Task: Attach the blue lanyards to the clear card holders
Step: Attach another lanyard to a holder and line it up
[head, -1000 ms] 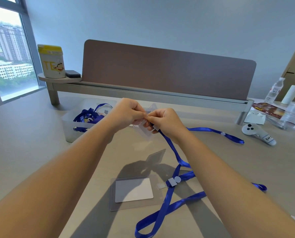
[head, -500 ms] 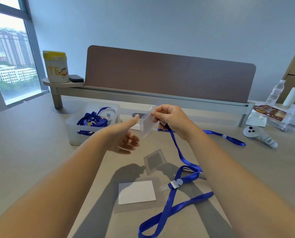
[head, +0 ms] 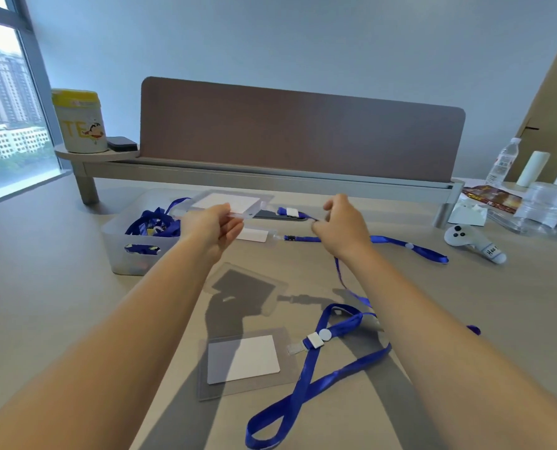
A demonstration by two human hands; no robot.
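Observation:
My left hand (head: 213,226) pinches the near edge of a clear card holder (head: 227,203) with a white card inside, held flat above the desk. My right hand (head: 342,225) grips a blue lanyard (head: 339,275) just behind its white clasp (head: 291,211). A clear strap appears to link that clasp to the holder's right edge. The lanyard's strap hangs from my right hand down to the desk. Two other card holders lie on the desk with lanyards clipped on, one near me (head: 248,362) and one behind my hands (head: 254,235).
A translucent box (head: 121,251) holding several blue lanyards (head: 153,222) sits at the left. A brown divider (head: 300,141) closes the back. At the right are a white controller (head: 472,243), a water bottle (head: 503,162) and stacked clear plastic (head: 546,206). A yellow-lidded canister (head: 79,121) stands back left.
My hands have drawn apart. The left hand, open half a second ago, now grips the holder and holds it flat. The right hand has shifted right along the lanyard.

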